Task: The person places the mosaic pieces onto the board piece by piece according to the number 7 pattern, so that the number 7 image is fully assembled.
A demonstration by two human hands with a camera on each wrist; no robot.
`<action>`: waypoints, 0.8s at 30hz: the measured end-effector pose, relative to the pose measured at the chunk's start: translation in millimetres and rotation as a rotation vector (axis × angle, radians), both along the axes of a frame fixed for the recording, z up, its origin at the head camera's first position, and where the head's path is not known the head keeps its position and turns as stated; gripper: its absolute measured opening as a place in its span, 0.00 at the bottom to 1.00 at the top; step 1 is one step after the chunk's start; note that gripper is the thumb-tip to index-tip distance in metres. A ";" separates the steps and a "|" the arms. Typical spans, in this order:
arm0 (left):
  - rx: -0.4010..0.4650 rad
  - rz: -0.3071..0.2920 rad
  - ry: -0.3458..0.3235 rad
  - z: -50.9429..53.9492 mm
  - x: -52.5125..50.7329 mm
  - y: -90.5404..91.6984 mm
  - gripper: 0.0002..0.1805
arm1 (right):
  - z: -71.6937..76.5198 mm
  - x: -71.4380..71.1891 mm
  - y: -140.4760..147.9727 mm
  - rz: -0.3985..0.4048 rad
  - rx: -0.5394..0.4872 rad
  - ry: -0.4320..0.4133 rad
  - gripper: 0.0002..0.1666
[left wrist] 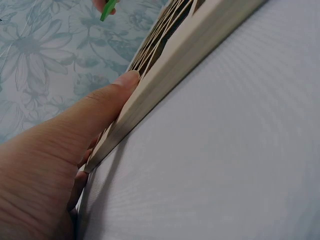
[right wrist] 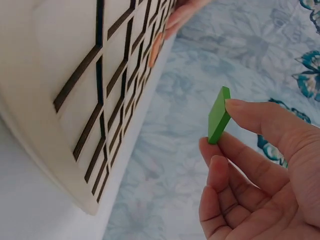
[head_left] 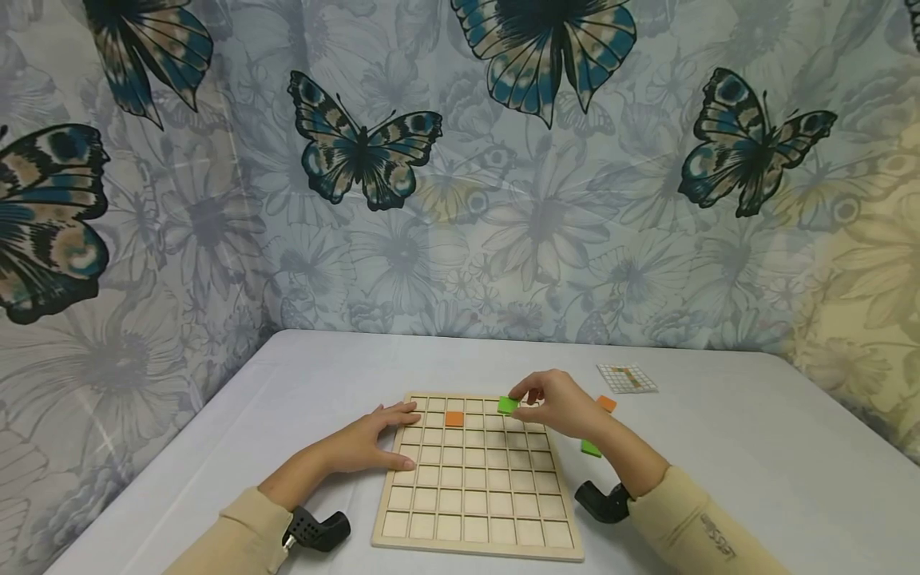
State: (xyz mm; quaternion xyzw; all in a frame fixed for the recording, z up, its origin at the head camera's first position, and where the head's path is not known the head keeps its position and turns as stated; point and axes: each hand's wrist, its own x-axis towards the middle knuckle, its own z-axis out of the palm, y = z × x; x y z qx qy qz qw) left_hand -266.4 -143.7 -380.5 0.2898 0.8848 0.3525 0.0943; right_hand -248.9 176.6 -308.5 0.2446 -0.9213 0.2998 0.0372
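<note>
A pale wooden grid board lies on the white table, divided into square cells. One orange square tile sits in a cell near its far left. My right hand pinches a green square tile between thumb and fingers, above the board's far right part; the right wrist view shows it held off the board. My left hand rests at the board's left edge, fingers spread. In the left wrist view its thumb lies along the board's rim.
Right of the board, partly behind my right arm, lie another orange tile and a green tile. A small card with a printed grid lies at the back right. Butterfly-patterned cloth hangs behind the table.
</note>
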 end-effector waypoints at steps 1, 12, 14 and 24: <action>-0.001 0.001 0.000 0.0 0.0 -0.1 0.41 | 0.3 -1.2 -1.4 0.001 -0.004 -0.012 0.12; 0.002 -0.005 0.000 1.5 1.7 0.7 0.41 | -0.6 -14.1 -13.7 0.039 -0.041 -0.053 0.13; 0.000 -0.004 0.002 1.3 1.7 0.7 0.41 | -2.3 -17.0 -16.3 0.028 -0.042 -0.062 0.13; -0.002 -0.004 0.010 1.2 0.7 1.0 0.41 | -7.1 -28.5 -27.7 0.049 -0.074 -0.125 0.12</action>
